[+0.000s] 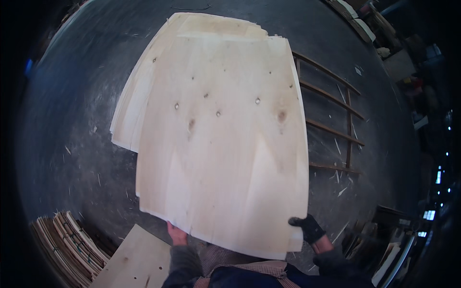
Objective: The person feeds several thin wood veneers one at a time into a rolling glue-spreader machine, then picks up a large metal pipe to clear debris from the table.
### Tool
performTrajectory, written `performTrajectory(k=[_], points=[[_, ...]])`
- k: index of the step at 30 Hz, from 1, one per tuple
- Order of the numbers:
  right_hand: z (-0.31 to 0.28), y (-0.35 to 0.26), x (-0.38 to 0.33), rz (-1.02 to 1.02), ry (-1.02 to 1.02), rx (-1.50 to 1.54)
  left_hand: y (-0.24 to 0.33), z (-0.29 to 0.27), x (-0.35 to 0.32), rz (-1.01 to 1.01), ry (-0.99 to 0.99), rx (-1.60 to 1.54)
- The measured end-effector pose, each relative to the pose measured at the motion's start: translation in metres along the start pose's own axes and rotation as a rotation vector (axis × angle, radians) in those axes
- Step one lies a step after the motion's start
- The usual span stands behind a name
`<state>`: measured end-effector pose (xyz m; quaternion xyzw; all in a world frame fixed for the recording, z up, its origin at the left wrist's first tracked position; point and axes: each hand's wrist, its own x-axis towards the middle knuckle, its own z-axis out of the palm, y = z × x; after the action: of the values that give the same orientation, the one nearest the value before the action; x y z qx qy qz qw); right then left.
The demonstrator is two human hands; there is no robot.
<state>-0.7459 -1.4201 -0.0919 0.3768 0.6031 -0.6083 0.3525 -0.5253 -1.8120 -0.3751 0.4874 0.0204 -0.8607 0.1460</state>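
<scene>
Left hand: bare left hand [176, 236] grips the near edge of the veneer sheets [221, 139] at their lower left, fingers mostly hidden under the wood.
Right hand: gloved right hand [308, 227], in a dark glove, is closed over the lower right corner of the same sheets.
Veneer sheets: a fanned bundle of thin, pale, knotted sheets, held out in front of the person above the floor [77, 96]; they fill the middle of the view and hide what lies under them.
Wooden rack [336, 129]: a frame of dark slats on the floor just right of the sheets, partly covered by their right edge.
Stacked veneer [72, 247]: a pile of edges-on sheets at lower left, well apart from the hands.
Flat board [134, 264]: a pale panel near the left forearm, below the held sheets.
Floor: dark, strewn with wood slivers.
Far right: cluttered, dim, too dark to tell.
</scene>
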Motion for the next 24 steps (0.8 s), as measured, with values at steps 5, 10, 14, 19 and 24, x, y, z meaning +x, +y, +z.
performTrajectory(k=[5, 10, 14, 19, 24], points=[[-0.051, 0.045, -0.131, -0.022, 0.146, -0.134, 0.004, -0.042, -0.127, -0.165, -0.129, 0.317], [-0.046, 0.053, -0.194, -0.113, 0.208, -0.268, -0.015, -0.016, -0.2, -0.223, -0.366, 0.724], [-0.08, 0.074, -0.245, -0.366, 0.177, -0.528, -0.048, -0.053, -0.203, -0.314, -0.345, 0.518], [-0.168, 0.142, -0.321, -0.589, 0.266, -0.603, -0.109, -0.041, -0.247, -0.409, -0.422, 0.398], [-0.268, 0.225, -0.421, -0.612, 0.477, -0.411, -0.192, -0.048, -0.257, -0.455, -0.572, 0.471]])
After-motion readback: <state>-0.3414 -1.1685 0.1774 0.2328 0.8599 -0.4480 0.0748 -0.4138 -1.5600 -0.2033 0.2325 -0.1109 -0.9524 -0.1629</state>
